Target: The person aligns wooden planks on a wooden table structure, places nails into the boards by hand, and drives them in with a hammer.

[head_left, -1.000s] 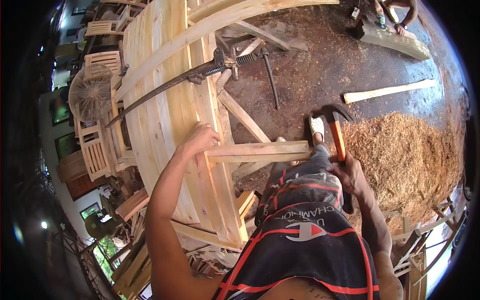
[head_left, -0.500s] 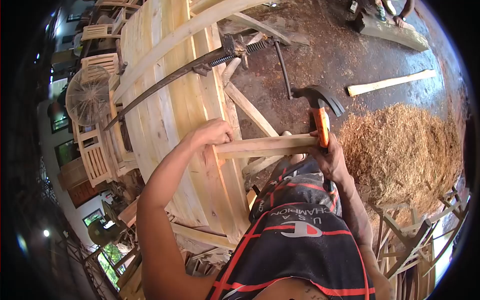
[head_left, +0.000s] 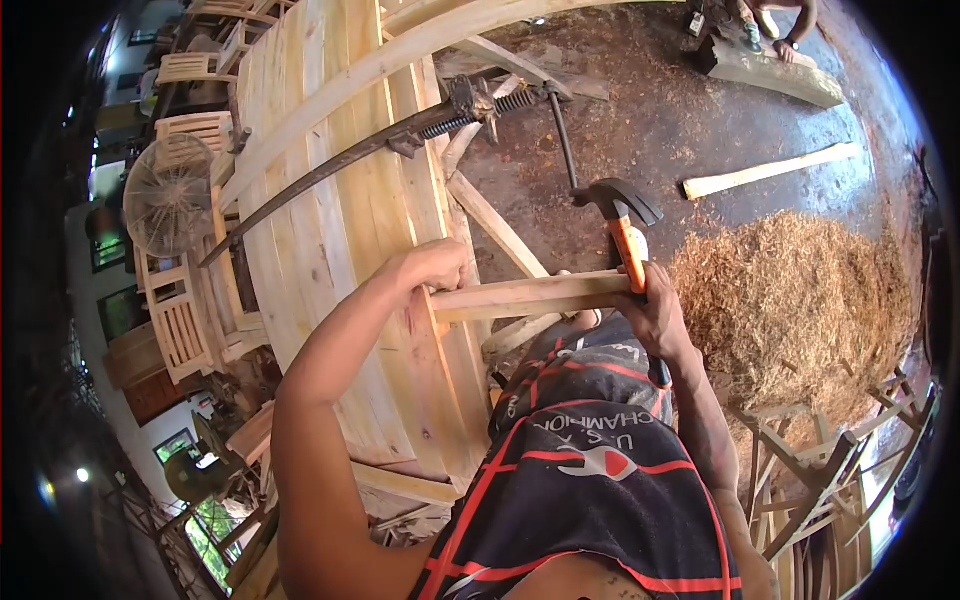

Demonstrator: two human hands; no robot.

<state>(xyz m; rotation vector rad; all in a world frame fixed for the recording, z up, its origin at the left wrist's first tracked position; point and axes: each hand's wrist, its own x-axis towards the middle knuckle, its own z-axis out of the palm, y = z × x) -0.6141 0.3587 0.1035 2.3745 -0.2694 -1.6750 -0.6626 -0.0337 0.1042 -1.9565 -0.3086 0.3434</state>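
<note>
My right hand (head_left: 654, 312) is closed around the orange and black handle of a claw hammer (head_left: 627, 250), its black head pointing away from me. The same hand is at the near end of a squared wooden bar (head_left: 535, 296), its fingers against the wood. The bar's other end meets the edge of a wide panel of joined pale boards (head_left: 350, 230). My left hand (head_left: 437, 266) is curled shut by that corner, resting on the panel edge. Whatever its fingers hold, if anything, is hidden.
A long bar clamp (head_left: 330, 178) spans the panel, its handle hanging over the floor. To the right are a pile of wood shavings (head_left: 800, 310) and a loose stick (head_left: 770, 172). Another person's hand (head_left: 785, 50) rests on a thick timber (head_left: 770, 72). A fan (head_left: 170, 195) stands left.
The hammer has tilted slightly left in my right hand, and the view has shifted a little. My left hand stays at the corner.
</note>
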